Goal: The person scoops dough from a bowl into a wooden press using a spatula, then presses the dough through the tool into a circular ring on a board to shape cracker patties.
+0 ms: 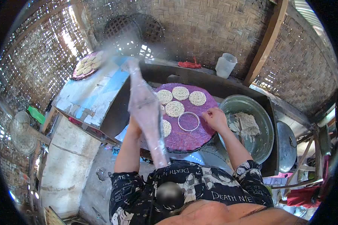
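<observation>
A round purple mat (pixel 202 140) lies in front of me, bearing several pale, grainy flat rounds (pixel 180 93). A thin, light-coloured ring (pixel 178 122) rests on the mat to the right of the rounds. My right hand (pixel 216 119) is at the mat's right edge, beside the ring, with its fingers curled together. Whatever its fingertips may hold is too small to make out. My left hand (pixel 134 125) is at the mat's left edge, mostly covered by a long greyish, shiny strip (pixel 144 108) that looks like plastic. Its fingers are hidden.
On the right stands a green tub (pixel 268 131) with a pale sticky mass (pixel 248 125) inside. A metal lid (pixel 286 146) is beyond it. A second tray of rounds (pixel 88 65) sits on the blue-and-white board (pixel 79 93). A plastic jug (pixel 226 65) stands on the back ledge.
</observation>
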